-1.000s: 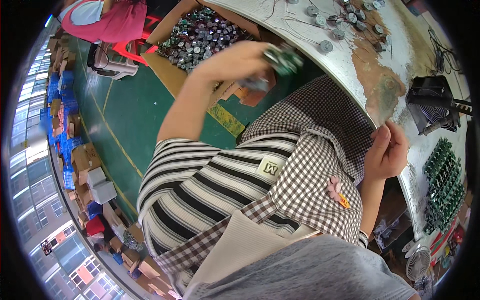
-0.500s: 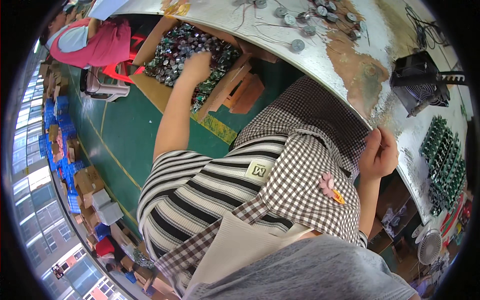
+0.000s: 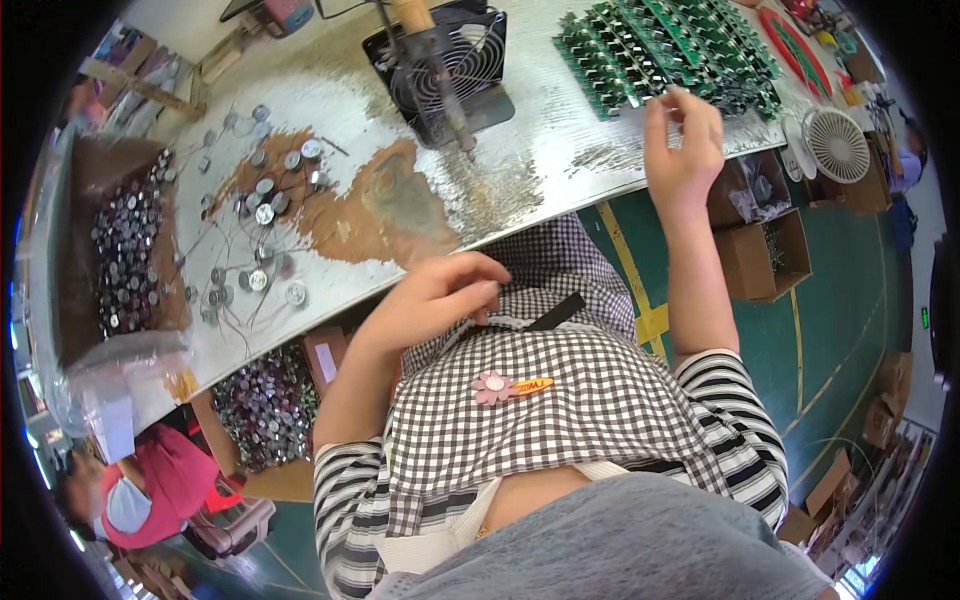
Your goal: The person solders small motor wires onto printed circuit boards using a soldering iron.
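My right hand (image 3: 687, 150) is raised at the front edge of a block of green circuit boards (image 3: 660, 50). Its thumb and fingers are curved and a little apart, with nothing visible between them; whether a fingertip touches a board I cannot tell. My left hand (image 3: 435, 305) hovers over the checked apron (image 3: 540, 360) at my waist, just in front of the table edge. Its fingers are loosely bent, the thumb apart from them, and no object shows in it. Small round metal motors (image 3: 265, 200) with thin wires lie scattered on the worn white table (image 3: 560, 190).
A soldering iron (image 3: 450, 100) stands before a black fan (image 3: 470, 65). At left, a plastic-lined box (image 3: 75, 230) holds more motors; a carton (image 3: 270, 480) of them stands below the table. A small white fan (image 3: 837, 145) is at right. A person in pink (image 3: 170, 480) sits at lower left.
My view has swung to the right. My left hand has come out of the motor carton to my waist. The right hand has left the table edge and reached the circuit boards.
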`<state>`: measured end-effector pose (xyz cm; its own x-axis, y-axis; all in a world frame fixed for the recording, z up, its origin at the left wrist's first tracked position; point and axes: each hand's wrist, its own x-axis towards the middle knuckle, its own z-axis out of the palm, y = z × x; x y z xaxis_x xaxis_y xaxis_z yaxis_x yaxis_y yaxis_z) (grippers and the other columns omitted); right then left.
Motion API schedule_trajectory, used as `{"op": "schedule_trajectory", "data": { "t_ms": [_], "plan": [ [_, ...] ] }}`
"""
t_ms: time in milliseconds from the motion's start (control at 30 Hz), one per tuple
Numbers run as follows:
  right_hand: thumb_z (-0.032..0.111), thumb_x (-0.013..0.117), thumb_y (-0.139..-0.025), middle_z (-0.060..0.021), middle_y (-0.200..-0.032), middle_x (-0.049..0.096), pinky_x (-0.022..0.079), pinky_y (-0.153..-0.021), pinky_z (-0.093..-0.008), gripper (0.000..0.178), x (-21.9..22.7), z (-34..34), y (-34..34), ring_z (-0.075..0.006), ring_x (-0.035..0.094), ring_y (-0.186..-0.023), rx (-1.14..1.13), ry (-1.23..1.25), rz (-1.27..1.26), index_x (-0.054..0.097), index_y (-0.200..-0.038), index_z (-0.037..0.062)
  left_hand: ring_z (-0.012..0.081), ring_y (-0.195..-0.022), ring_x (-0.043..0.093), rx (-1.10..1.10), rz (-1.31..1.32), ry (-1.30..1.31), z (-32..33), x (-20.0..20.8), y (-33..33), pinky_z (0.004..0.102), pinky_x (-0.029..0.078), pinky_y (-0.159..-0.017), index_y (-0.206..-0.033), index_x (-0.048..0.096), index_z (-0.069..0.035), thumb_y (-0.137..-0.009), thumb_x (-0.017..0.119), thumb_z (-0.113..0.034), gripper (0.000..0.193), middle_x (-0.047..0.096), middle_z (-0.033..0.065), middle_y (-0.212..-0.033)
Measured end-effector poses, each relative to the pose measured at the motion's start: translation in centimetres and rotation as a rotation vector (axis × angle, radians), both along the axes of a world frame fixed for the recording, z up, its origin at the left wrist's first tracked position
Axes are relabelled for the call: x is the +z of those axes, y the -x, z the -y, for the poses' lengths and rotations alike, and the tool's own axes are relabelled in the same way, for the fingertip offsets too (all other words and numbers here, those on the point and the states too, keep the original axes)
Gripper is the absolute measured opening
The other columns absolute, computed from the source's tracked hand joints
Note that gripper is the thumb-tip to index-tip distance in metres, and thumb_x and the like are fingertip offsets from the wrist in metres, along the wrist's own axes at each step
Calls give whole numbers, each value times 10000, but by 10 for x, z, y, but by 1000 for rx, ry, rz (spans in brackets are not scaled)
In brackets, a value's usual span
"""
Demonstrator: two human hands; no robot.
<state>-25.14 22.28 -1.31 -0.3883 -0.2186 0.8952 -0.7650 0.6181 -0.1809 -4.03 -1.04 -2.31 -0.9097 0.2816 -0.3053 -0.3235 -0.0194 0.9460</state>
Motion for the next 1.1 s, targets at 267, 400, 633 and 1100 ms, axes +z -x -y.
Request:
{"op": "schedule_trajectory", "data": {
  "t_ms": [267, 400, 633, 1100],
  "plan": [
    [124, 731, -764, -134, -794, 617, 468, -709, -394, 263, 9, -20, 15, -315, 585, -791, -174, -75, 4, 607, -946, -21, 106, -792, 597, -67, -31, 65, -11, -4, 17, 241, 496, -719, -1115, 574, 33, -937, 556, -156, 261, 634, 68, -885],
    [60, 656, -830, -107, -737, 611, 463, -573, -361, 58, -6, -21, 20, -273, 584, -637, -105, 16, 122, 636, -850, 9, 106, -791, 594, -50, -43, 75, -11, -4, 15, 242, 494, -722, -1105, 574, 36, -934, 556, -152, 255, 634, 70, -885],
    [-50, 733, -681, -88, -751, 591, 452, -500, -306, 176, -2, 14, -34, -226, 555, -587, 201, -46, -69, 627, -801, 21, 171, -811, 641, 237, 62, -249, -26, -3, 32, 277, 517, -720, -1076, 517, 17, -941, 542, -171, 233, 640, 118, -928],
    [-57, 534, -861, -121, -1027, 592, 436, -817, -268, 49, -35, 60, -103, -175, 559, -910, 973, 218, 1033, 546, -897, -28, 151, -586, 628, 504, -25, -134, -20, -12, 24, 243, 507, -515, -975, 491, 2, -940, 545, -151, 165, 598, 71, -700]
  ]
}}
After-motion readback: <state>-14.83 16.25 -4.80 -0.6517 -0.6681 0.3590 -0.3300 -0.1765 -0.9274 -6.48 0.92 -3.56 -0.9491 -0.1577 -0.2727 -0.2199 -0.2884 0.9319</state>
